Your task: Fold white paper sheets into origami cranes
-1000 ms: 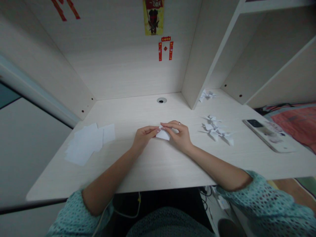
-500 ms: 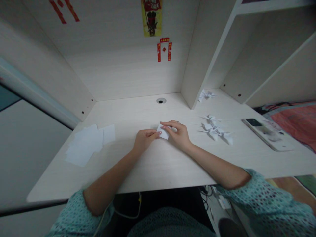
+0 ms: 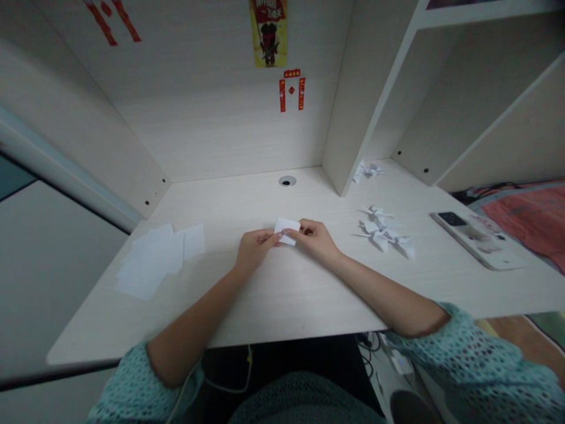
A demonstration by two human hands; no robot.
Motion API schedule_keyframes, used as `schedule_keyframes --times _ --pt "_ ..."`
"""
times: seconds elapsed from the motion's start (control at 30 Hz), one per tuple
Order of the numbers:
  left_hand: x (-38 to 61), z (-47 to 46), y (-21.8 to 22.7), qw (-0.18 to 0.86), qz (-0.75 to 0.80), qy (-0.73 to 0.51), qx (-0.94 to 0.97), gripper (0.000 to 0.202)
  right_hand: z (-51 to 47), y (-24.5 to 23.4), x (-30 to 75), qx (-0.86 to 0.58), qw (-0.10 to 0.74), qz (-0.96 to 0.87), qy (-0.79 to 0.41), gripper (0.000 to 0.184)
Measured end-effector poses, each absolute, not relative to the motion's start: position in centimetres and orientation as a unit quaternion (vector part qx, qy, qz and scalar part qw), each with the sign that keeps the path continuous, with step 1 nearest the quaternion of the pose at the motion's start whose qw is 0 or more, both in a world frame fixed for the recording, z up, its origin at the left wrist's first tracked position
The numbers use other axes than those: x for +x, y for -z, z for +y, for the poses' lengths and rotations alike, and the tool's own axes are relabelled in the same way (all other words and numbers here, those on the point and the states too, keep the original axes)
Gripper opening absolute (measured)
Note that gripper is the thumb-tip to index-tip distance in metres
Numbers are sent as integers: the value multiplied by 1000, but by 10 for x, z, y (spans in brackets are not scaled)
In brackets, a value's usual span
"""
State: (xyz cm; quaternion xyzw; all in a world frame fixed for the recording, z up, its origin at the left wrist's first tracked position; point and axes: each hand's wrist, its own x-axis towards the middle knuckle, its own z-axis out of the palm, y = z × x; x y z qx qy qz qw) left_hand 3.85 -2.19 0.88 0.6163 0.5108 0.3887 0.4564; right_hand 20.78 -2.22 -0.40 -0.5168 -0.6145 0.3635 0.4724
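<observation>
Between my two hands is a small folded square of white paper (image 3: 286,225), held just above the middle of the desk. My left hand (image 3: 256,250) pinches its lower left corner between thumb and fingers. At the other side my right hand (image 3: 320,240) grips the lower right part, thumb lying on the front face and the other fingers curled behind. To the left, loose white paper sheets (image 3: 148,262) lie in an overlapping pile. Several folded white paper cranes (image 3: 380,231) sit in a cluster right of my right hand.
More folded paper pieces (image 3: 368,170) lie farther back beside an upright divider (image 3: 375,88). A phone (image 3: 477,240) rests on the right of the desk (image 3: 273,312), near a red cloth (image 3: 525,218). A round cable hole (image 3: 287,181) is at the back.
The paper has turned and tilted up, showing more of its face. My right fingers have moved from its top edge to behind it, with the thumb now across the front.
</observation>
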Motion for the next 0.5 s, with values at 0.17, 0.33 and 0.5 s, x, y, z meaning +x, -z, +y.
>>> schedule_keyframes --times 0.17,0.33,0.5 --pt "38 -22 -11 453 507 -367 635 28 -22 5 208 -513 471 -605 -386 34" --pt "38 -20 -9 467 506 -368 625 26 -20 11 210 -487 482 -573 -449 36" --pt "36 -19 -7 467 506 -368 625 28 -16 12 212 -472 493 -535 -497 35"
